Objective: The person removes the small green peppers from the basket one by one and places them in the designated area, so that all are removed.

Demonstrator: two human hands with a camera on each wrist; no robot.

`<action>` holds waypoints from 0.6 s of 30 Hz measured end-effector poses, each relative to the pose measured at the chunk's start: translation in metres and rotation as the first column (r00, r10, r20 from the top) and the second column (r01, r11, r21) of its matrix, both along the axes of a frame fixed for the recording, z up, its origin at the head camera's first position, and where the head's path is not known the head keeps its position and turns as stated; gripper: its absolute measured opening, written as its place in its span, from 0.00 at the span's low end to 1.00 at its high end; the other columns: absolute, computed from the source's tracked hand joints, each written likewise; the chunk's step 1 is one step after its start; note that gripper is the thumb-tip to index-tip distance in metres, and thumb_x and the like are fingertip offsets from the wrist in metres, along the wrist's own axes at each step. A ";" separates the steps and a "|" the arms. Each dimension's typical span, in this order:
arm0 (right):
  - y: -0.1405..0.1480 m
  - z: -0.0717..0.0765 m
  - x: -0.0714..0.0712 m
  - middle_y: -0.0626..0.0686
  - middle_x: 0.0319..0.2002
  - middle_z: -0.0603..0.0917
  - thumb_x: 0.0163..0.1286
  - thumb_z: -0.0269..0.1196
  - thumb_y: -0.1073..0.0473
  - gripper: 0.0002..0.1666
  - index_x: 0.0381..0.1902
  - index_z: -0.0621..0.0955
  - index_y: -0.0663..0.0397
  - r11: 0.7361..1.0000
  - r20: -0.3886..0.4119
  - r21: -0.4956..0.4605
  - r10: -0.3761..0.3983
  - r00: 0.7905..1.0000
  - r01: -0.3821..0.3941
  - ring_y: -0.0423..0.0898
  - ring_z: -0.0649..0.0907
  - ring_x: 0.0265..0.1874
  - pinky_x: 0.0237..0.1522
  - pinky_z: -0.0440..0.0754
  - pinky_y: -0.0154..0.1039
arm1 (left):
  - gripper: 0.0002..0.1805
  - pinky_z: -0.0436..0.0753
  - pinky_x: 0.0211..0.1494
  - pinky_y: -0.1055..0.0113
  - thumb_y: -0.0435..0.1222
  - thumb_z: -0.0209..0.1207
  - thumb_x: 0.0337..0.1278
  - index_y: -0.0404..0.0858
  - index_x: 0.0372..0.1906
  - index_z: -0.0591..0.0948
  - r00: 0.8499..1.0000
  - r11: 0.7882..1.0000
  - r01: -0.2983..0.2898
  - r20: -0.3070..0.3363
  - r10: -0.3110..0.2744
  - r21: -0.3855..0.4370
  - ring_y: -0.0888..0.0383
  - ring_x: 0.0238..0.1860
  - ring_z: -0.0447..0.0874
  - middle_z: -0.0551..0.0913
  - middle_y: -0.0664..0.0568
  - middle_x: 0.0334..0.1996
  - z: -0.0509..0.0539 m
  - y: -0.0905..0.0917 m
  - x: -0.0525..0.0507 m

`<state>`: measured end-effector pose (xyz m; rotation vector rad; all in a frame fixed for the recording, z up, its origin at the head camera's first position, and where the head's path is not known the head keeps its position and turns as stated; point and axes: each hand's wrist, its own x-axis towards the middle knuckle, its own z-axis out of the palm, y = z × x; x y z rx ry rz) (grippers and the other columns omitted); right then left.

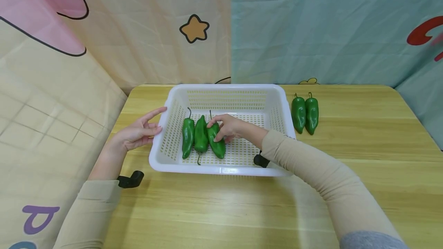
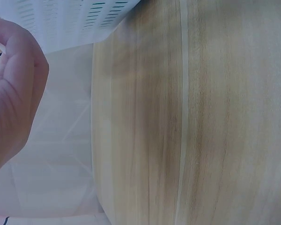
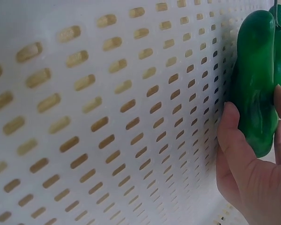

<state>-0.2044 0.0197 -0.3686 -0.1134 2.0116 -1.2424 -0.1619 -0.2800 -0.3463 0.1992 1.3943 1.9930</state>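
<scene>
A white plastic basket (image 1: 228,170) with slotted walls and floor stands on the wooden table. Three green peppers lie side by side in its left half: a left pepper (image 1: 187,137), a middle pepper (image 1: 200,135) with its stem toward me, and a right pepper (image 1: 218,148). My right hand (image 1: 226,128) reaches into the basket and grips the right pepper between thumb and fingers; the right wrist view shows this pepper (image 3: 255,79) up close. At the basket's left rim, my left hand (image 1: 138,131) touches the outside with its fingers extended.
Two more green peppers, one on the left (image 1: 298,114) and one on the right (image 1: 312,116), lie on the table (image 1: 363,133) just right of the basket. Printed curtains (image 1: 311,30) hang behind the table and along its left side. Black mounts (image 1: 131,180) sit on both wrists.
</scene>
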 end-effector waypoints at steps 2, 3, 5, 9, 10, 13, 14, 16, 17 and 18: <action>0.000 0.000 0.000 0.60 0.46 0.74 0.49 0.66 0.79 0.32 0.51 0.78 0.50 1.000 -0.001 0.001 -0.002 1.000 0.002 0.51 0.79 0.40 0.32 0.84 0.44 | 0.33 0.82 0.46 0.56 0.23 0.50 0.63 0.51 0.67 0.56 1.000 1.000 -0.002 0.004 0.002 -0.001 0.50 0.46 0.82 0.80 0.44 0.44 0.000 0.000 0.000; 0.000 0.000 0.000 0.60 0.46 0.74 0.50 0.66 0.79 0.32 0.51 0.78 0.50 1.000 -0.001 0.000 -0.004 1.000 0.004 0.51 0.79 0.40 0.32 0.84 0.44 | 0.33 0.82 0.46 0.56 0.23 0.50 0.63 0.51 0.67 0.55 1.000 1.000 -0.003 0.006 0.003 -0.001 0.50 0.46 0.81 0.80 0.44 0.44 0.000 0.000 0.000; 0.000 0.000 0.000 0.60 0.47 0.74 0.50 0.66 0.79 0.32 0.51 0.77 0.50 1.000 0.002 -0.002 -0.006 1.000 0.006 0.51 0.79 0.39 0.31 0.83 0.43 | 0.33 0.82 0.46 0.56 0.23 0.50 0.63 0.51 0.67 0.56 1.000 1.000 -0.004 0.006 0.004 -0.001 0.50 0.46 0.81 0.80 0.44 0.44 0.000 0.000 0.000; 0.001 0.000 0.000 0.60 0.47 0.74 0.51 0.65 0.79 0.31 0.52 0.77 0.50 1.000 0.010 -0.011 -0.008 1.000 0.008 0.51 0.80 0.38 0.31 0.83 0.44 | 0.33 0.81 0.46 0.56 0.24 0.50 0.63 0.51 0.66 0.56 1.000 1.000 -0.002 0.003 0.002 -0.002 0.50 0.46 0.81 0.80 0.44 0.45 0.000 0.000 0.000; 0.001 0.000 0.000 0.60 0.47 0.74 0.51 0.65 0.79 0.32 0.52 0.77 0.50 1.000 0.011 -0.013 -0.008 1.000 0.008 0.51 0.80 0.38 0.32 0.83 0.44 | 0.33 0.81 0.46 0.56 0.24 0.51 0.63 0.51 0.66 0.57 1.000 1.000 -0.002 0.002 0.002 -0.003 0.50 0.46 0.81 0.80 0.44 0.45 0.000 0.000 0.000; 0.001 0.002 0.000 0.61 0.47 0.75 0.51 0.65 0.79 0.31 0.52 0.77 0.50 1.000 0.016 -0.025 -0.012 1.000 0.012 0.52 0.81 0.38 0.32 0.84 0.45 | 0.33 0.82 0.46 0.56 0.23 0.51 0.62 0.51 0.66 0.57 1.000 1.000 -0.002 -0.002 0.002 -0.002 0.50 0.46 0.81 0.80 0.44 0.45 0.000 0.000 0.000; 0.001 0.002 -0.001 0.61 0.47 0.75 0.51 0.65 0.79 0.32 0.52 0.77 0.51 0.999 0.016 -0.030 -0.009 1.000 0.010 0.53 0.81 0.39 0.32 0.84 0.45 | 0.33 0.82 0.46 0.56 0.23 0.51 0.63 0.51 0.66 0.57 1.000 1.000 -0.001 -0.002 0.001 -0.002 0.50 0.46 0.81 0.80 0.44 0.45 0.000 0.000 0.000; 0.001 0.003 -0.001 0.62 0.48 0.75 0.51 0.65 0.79 0.31 0.52 0.77 0.51 0.999 0.014 -0.038 -0.006 1.000 0.007 0.54 0.81 0.40 0.33 0.84 0.46 | 0.33 0.82 0.46 0.56 0.24 0.51 0.63 0.51 0.66 0.57 1.000 1.000 -0.001 -0.002 0.001 -0.002 0.50 0.46 0.81 0.80 0.44 0.45 0.000 0.000 0.000; 0.002 0.003 -0.001 0.62 0.48 0.75 0.52 0.65 0.79 0.31 0.52 0.77 0.51 0.999 0.012 -0.041 -0.005 1.000 0.006 0.54 0.81 0.41 0.33 0.84 0.46 | 0.33 0.82 0.46 0.56 0.24 0.51 0.63 0.51 0.66 0.56 1.000 1.000 -0.001 -0.001 0.001 -0.002 0.50 0.46 0.81 0.80 0.44 0.45 0.000 0.000 0.000; 0.002 0.003 -0.002 0.62 0.48 0.75 0.52 0.65 0.79 0.31 0.52 0.77 0.51 0.999 0.009 -0.043 -0.003 1.000 0.003 0.54 0.81 0.42 0.33 0.84 0.46 | 0.33 0.82 0.46 0.56 0.24 0.51 0.63 0.51 0.66 0.56 1.000 1.000 0.000 -0.001 0.000 -0.002 0.50 0.46 0.81 0.80 0.44 0.45 0.000 0.000 0.000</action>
